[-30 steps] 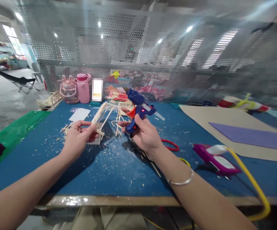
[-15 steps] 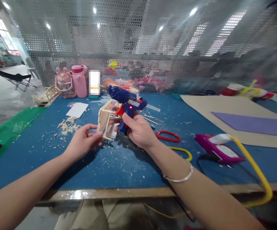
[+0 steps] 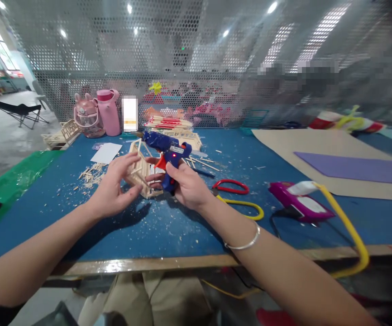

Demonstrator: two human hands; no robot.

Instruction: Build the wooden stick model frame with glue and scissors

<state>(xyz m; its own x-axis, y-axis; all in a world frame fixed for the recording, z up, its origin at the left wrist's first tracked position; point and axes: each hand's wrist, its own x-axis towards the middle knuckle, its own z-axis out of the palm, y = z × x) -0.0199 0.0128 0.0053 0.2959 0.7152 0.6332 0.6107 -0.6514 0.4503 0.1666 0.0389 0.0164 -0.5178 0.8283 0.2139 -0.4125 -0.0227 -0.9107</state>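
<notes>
The right hand grips the glue gun tight, nose pointing left. The left hand holds the stick house with spread fingers.

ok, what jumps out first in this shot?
The blue glue gun in the right hand, mid-table, its nozzle by the top of a small stick frame that the left hand grips. After that, the magenta box with a yellow cable at the right, and the pink bottles at the back left.
</notes>
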